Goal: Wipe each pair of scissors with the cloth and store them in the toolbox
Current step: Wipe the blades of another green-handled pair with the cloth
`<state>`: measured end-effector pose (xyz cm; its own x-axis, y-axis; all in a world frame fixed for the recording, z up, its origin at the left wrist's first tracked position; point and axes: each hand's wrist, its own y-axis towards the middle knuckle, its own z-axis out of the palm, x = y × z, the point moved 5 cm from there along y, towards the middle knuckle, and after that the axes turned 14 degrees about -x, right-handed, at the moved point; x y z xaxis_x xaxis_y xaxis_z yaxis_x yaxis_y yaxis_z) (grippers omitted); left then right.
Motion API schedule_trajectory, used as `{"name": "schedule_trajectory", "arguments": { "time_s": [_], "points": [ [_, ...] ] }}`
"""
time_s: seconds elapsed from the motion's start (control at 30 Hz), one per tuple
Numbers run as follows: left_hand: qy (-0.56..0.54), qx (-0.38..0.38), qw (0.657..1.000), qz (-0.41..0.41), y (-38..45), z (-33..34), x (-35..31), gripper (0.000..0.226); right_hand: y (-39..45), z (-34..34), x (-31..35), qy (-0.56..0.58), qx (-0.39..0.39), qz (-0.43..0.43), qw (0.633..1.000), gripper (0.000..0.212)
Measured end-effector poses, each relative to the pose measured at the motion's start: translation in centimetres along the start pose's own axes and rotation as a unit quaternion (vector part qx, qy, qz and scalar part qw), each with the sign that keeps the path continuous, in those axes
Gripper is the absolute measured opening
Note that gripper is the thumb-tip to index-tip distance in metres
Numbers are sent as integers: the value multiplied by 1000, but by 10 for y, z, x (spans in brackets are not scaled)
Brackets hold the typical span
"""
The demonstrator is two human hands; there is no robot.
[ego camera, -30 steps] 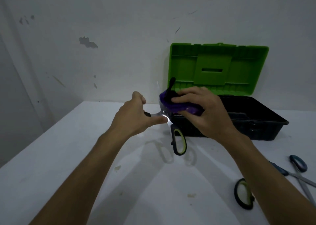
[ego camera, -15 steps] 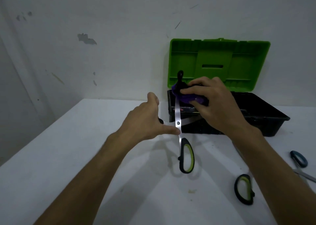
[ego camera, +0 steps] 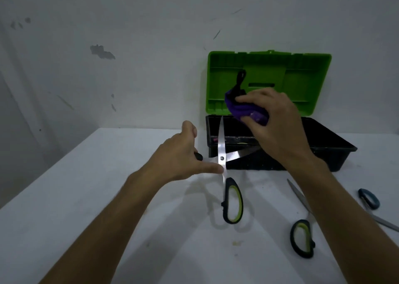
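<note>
At frame centre, left hand (ego camera: pixel 181 154) pinches the open scissors (ego camera: pixel 224 167) near the pivot. Right hand (ego camera: pixel 274 124), fingers curled, grips the purple cloth (ego camera: pixel 244 111) before the open toolbox (ego camera: pixel 323 149), upper right.

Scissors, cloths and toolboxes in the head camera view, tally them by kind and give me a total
Scissors: 3 (held open pair, green-handled pair on the table, blue-handled pair at the right edge)
Cloth: 1 (purple cloth)
Toolbox: 1 (open toolbox)
Total: 5
</note>
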<state>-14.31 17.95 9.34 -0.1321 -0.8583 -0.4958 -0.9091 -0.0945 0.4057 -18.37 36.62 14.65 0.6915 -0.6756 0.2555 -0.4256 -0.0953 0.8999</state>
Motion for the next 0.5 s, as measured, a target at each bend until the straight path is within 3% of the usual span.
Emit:
{"name": "schedule_trajectory", "arguments": {
  "time_s": [0.07,0.2,0.27,0.37,0.5],
  "points": [
    [1,-3,999,-34,3,-1,9,88,4,-5,6,38,27,-9,999,42],
    [-27,-23,996,-87,5,-4,20,96,-9,11,29,110,187,-29,976,37],
    [-56,-45,993,-92,6,-6,21,91,-21,26,34,120,230,-28,965,34],
    [-31,-84,994,-69,5,-11,18,88,-31,39,32,136,233,-21,963,30],
    [-6,-85,995,-43,2,-9,11,81,-32,46,27,90,179,-33,979,31]
  ]
}}
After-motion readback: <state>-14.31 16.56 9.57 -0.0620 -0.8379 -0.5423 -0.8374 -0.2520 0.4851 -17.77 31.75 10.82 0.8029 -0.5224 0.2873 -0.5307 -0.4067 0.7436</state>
